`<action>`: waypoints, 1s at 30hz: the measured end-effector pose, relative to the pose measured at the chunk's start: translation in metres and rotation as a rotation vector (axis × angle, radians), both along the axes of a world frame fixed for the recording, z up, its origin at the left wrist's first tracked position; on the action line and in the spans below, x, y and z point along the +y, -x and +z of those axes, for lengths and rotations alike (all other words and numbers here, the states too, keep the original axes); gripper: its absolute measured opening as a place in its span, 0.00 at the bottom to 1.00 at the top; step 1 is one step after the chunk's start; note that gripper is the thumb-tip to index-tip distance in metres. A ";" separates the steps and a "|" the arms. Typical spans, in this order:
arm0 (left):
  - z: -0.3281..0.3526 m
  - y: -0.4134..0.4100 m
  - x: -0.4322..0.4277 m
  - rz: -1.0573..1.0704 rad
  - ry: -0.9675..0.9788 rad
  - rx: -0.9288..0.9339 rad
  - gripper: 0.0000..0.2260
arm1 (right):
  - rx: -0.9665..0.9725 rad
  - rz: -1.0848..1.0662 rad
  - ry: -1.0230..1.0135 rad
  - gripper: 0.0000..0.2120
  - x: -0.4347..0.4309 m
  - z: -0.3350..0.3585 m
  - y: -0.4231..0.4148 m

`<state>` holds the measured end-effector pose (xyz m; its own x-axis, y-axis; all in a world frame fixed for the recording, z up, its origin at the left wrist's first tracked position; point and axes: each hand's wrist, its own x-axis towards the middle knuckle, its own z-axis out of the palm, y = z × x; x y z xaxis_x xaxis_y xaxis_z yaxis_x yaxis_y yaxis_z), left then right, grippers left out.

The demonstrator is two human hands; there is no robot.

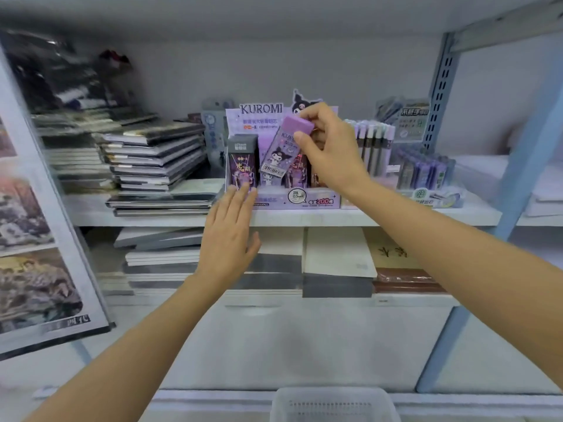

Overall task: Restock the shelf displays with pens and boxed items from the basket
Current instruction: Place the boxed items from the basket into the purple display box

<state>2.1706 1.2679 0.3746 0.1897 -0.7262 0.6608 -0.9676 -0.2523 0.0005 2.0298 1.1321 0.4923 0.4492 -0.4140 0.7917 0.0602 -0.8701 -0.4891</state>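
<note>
My right hand (327,150) pinches the top of a purple Kuromi box (281,153), which leans tilted over the purple Kuromi display stand (316,201) on the middle shelf. A darker box (242,161) stands upright in the stand's left slot, and more boxes show behind my right hand. Fingers straight, my left hand (230,236) touches the stand's lower left front. The pale plastic basket (333,405) sits at the bottom edge of the view; its contents are not visible.
Stacked notebooks (155,166) fill the shelf left of the stand. Displays of pen-like items (373,144) and lead refills (423,172) stand to its right. A blue upright post (518,166) borders the bay. More paper stacks (213,263) lie on the lower shelf. A poster board (33,226) leans at left.
</note>
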 end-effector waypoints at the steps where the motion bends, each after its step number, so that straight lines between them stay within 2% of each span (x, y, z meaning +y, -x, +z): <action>1: 0.000 -0.001 -0.001 0.016 -0.017 -0.014 0.31 | 0.025 -0.014 0.028 0.08 -0.001 0.000 -0.006; 7: 0.003 -0.005 -0.006 0.046 -0.011 -0.088 0.28 | 0.243 -0.102 0.207 0.07 -0.010 -0.006 -0.031; 12: 0.005 -0.009 -0.005 0.025 -0.004 -0.105 0.28 | 0.382 -0.116 0.243 0.06 -0.022 0.012 -0.043; 20: 0.006 -0.007 -0.009 0.024 0.038 -0.084 0.27 | 0.396 -0.184 0.221 0.09 -0.020 0.016 -0.060; 25: 0.006 -0.010 -0.009 0.015 0.043 -0.099 0.27 | 0.416 -0.128 0.092 0.09 -0.030 0.014 -0.046; 30: 0.006 -0.009 -0.012 0.015 0.069 -0.086 0.27 | 0.401 -0.135 0.119 0.10 -0.024 0.007 -0.055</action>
